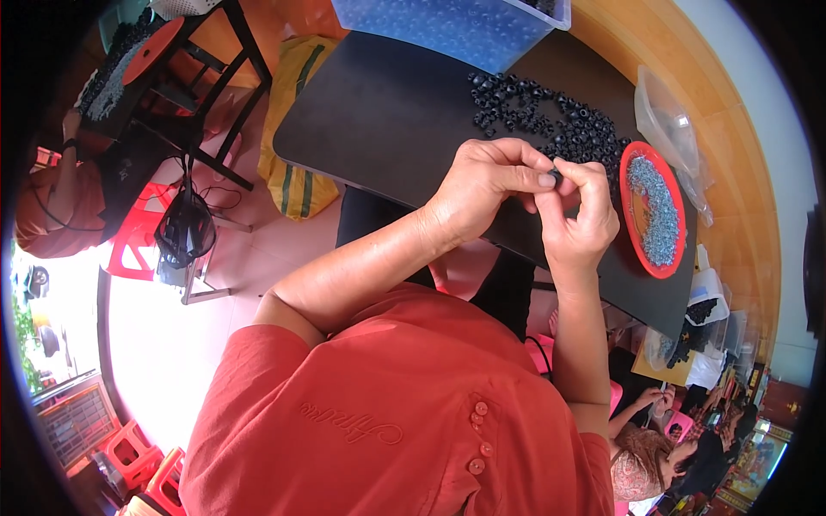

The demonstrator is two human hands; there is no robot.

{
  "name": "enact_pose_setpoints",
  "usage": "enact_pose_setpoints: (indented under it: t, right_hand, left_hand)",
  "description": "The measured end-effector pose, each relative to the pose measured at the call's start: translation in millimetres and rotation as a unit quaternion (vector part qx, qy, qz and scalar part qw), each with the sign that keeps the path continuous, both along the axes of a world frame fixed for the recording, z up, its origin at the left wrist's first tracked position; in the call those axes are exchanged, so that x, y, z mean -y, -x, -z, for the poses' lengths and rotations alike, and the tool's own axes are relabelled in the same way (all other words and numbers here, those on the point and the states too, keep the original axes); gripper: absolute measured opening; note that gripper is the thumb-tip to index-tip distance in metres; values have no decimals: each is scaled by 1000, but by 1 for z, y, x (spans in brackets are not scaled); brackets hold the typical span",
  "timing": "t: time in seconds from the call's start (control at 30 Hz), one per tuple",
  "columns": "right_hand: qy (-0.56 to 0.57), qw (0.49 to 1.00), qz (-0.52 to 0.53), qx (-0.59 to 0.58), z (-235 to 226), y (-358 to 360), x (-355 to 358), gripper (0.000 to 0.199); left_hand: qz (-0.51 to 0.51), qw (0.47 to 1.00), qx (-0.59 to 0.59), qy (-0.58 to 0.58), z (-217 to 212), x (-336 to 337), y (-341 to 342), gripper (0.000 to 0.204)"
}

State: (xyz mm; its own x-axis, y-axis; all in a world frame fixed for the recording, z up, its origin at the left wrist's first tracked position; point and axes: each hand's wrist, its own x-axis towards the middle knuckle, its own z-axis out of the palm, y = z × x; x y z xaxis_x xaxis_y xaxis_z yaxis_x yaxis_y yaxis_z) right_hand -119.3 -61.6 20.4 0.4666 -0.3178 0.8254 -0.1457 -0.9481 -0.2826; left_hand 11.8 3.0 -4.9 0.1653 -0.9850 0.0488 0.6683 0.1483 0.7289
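Observation:
Both my hands meet above the near right part of a dark table [370, 103]. My left hand [490, 181] pinches a small black part [555, 176] between thumb and fingers. From the other side my right hand [578, 206] closes on the same part, and the fingertips hide most of it. Just beyond my hands lies a loose heap of small black ring-like parts [585, 129]. To the right of my right hand sits a red plate [631, 236] with many tiny pale blue-grey pieces [658, 211] on it.
A blue translucent bin [447, 34] stands at the table's far edge. Clear plastic bags [667, 129] lie by the wall at right. A yellow sack [297, 163] is on the floor at left. Other people work at the far left [64, 198] and lower right [645, 464].

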Motion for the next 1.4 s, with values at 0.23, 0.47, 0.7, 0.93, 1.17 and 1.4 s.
enact_pose_setpoints:
  t: [0.23,0.47,0.7,0.93,1.17,1.4]
  right_hand:
    - [-211,976,-45,-27,-14,21,2,20]
    - [-166,976,-81,-113,-37,23,9,11]
    - [-158,969,-91,-166,-39,26,10,8]
    - [-100,987,-1,-124,-20,17,-4,9]
    - [-173,980,-30,-91,-16,22,-15,25]
    - [-72,995,-15,-68,-8,16,-6,31]
  left_hand:
    - [-9,1000,16,4,-2,0,2,12]
    - [-22,996,91,-2,-4,-3,5,12]
    - [-26,991,127,-14,-5,-3,5,10]
    - [-45,988,148,-25,-7,-4,5,11]
    - [-7,999,42,-26,-2,-2,1,11]
    - [-1,1000,23,-21,-1,-2,-2,12]
